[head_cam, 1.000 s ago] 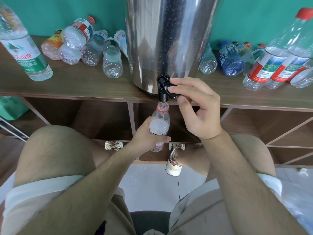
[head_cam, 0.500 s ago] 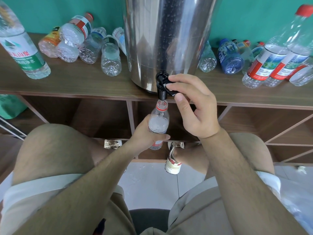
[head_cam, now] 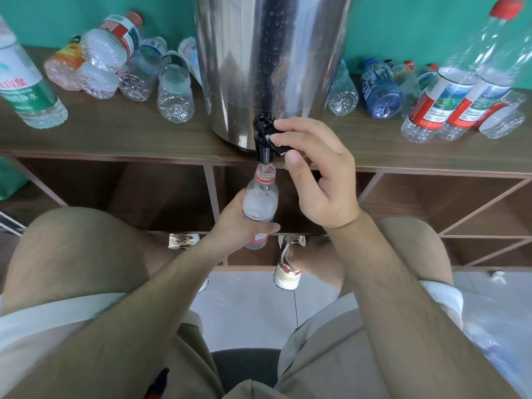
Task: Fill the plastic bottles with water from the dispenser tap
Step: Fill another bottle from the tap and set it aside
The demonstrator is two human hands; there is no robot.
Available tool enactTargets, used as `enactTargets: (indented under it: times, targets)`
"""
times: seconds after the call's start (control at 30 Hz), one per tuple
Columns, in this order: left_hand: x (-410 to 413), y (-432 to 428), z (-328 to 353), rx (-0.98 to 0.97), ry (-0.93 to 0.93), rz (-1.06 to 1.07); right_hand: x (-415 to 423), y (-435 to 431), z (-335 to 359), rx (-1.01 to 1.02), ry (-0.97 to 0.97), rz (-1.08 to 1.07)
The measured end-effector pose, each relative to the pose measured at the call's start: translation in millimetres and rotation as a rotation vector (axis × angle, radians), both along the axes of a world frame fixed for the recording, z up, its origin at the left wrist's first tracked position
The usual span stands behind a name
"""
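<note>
I see a brown wooden bench (head_cam: pixel 115 139) spanning the far side, with open compartments (head_cam: pixel 161 194) beneath its top. A teal wall (head_cam: pixel 403 24) stands behind it. Grey floor tiles (head_cam: pixel 247 309) lie near, with a dark seat (head_cam: pixel 244 367) nearest. A white-and-red sneaker (head_cam: pixel 288 272) rests on the tiles.

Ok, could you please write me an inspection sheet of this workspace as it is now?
Surface: wooden shelf top, carries the steel dispenser.
Job's things: black tap at the dispenser's base; uncapped bottle upright, mouth under the spout, water inside.
Clutter: bottles lying on their sides left of the dispenser; more bottles on its right.
Grippers: left hand grips the bottle; right hand pinches the tap lever with its fingers.
Cables: nothing seen.
Surroundings: green wall, open compartments below the shelf top, tiled floor.
</note>
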State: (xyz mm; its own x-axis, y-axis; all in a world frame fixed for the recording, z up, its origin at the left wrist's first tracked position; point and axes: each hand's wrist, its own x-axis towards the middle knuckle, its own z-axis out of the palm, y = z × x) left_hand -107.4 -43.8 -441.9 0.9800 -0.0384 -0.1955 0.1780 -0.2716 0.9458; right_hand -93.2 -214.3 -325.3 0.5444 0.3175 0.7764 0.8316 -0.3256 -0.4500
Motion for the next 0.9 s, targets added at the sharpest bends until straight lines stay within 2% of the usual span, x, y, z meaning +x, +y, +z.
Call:
enactTargets:
  times: [0.9]
  targets:
    - [0.5, -0.2, 2.6, 0.010, 0.008, 0.013, 5.0, -3.7, 0.7, -0.034, -0.014, 0.055]
